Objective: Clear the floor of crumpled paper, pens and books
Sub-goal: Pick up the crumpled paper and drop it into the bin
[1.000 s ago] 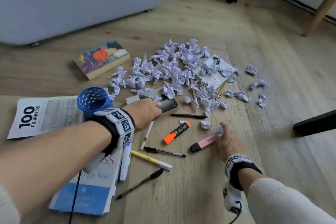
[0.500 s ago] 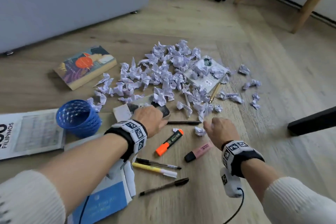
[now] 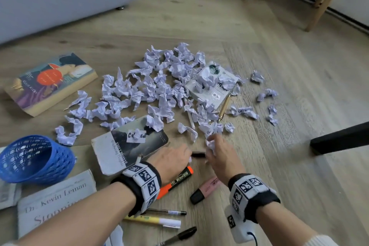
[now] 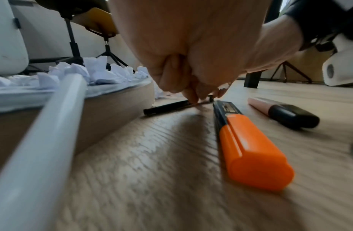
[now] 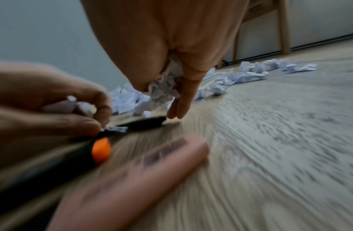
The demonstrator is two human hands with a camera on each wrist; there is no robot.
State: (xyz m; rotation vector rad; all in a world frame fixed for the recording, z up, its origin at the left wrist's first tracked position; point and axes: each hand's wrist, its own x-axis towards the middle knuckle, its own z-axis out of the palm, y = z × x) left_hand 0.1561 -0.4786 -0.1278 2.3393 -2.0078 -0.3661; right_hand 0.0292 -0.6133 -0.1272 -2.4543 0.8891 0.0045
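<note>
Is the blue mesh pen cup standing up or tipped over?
Tipped over. The blue mesh cup lies on its side on the floor, open mouth facing sideways; nothing shows inside.

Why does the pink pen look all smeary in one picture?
Right wrist view: motion blur smears the pink highlighter with a black cap and the wooden floor. Left wrist view: the same highlighter looks sharp, though the floor nearest the camera is soft. Head view: mostly clear.
</note>
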